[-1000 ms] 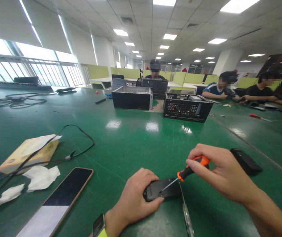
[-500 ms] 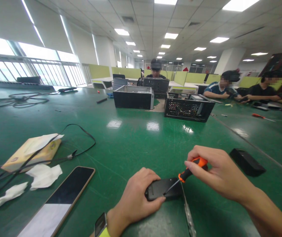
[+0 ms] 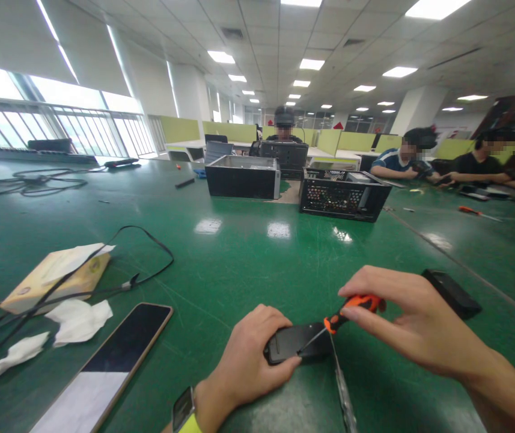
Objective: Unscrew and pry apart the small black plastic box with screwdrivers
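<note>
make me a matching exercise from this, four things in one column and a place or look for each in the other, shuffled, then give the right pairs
Things
1. nearer screwdriver
2. black device
3. phone
4. yellow box

Places and looks
A. lying flat, tan round its edge
B. crossed by a black cable
C. handle in the fingers of the right hand
D. one end gripped by the left hand

Right pairs
1-C, 2-D, 3-A, 4-B
</note>
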{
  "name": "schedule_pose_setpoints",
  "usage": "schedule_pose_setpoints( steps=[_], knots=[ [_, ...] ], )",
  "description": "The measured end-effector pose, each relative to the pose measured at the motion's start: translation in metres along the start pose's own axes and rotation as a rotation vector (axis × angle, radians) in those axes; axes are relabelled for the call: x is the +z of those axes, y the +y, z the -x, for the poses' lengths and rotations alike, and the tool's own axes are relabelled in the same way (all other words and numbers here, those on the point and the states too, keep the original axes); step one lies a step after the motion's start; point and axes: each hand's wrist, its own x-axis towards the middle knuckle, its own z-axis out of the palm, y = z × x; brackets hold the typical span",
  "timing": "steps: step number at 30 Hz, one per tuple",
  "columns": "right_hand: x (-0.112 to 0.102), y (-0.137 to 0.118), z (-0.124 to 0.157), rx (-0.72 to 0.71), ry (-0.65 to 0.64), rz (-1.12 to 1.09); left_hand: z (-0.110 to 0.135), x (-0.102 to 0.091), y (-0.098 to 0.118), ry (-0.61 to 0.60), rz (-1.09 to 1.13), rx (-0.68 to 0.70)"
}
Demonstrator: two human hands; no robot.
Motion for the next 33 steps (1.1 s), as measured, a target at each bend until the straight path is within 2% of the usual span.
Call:
schedule_pose_setpoints(
  steps=[3,5,8,11,13,15,17,19,21,23,26,28,30,33],
  knots=[
    [0.009,0.023,0.012,0.205,0.178,0.122,-0.001,0.001,0.002,0.011,0.006,-0.015],
    [0.024,0.045,0.030,0.326,0.216,0.226,-0.001,0.001,0.004,0.021,0.006,-0.034],
    [0.050,0.075,0.063,0.456,0.098,0.272,0.000,0.002,0.006,0.030,0.007,-0.058],
    [0.064,0.085,0.084,0.484,-0.050,0.268,0.000,0.002,0.006,0.040,-0.008,-0.057],
    [0.065,0.077,0.086,0.467,-0.026,0.306,0.000,0.002,0.006,0.047,-0.027,-0.048],
    [0.064,0.057,0.082,0.467,-0.014,0.322,0.000,0.002,0.006,0.050,-0.042,-0.036],
    [0.064,0.031,0.076,0.505,-0.158,0.252,0.001,0.002,0.006,0.050,-0.050,-0.022],
    [0.069,0.007,0.074,0.564,-0.396,0.148,0.001,0.002,0.006,0.045,-0.057,-0.015],
    [0.075,-0.007,0.075,0.611,-0.533,0.080,0.002,0.002,0.006,0.048,-0.061,-0.012],
    [0.076,-0.006,0.077,0.661,-0.576,-0.043,0.001,0.002,0.005,0.056,-0.061,-0.011],
    [0.068,0.010,0.081,0.716,-0.609,-0.431,0.001,0.002,0.005,0.062,-0.057,-0.014],
    [0.059,0.018,0.082,0.672,-0.633,-0.624,0.001,0.002,0.004,0.059,-0.059,-0.013],
    [0.053,0.017,0.081,0.595,-0.688,-0.647,0.001,0.003,0.003,0.065,-0.066,-0.006],
    [0.055,0.004,0.078,0.551,-0.750,-0.537,0.001,0.004,0.002,0.077,-0.075,0.004]
  ],
)
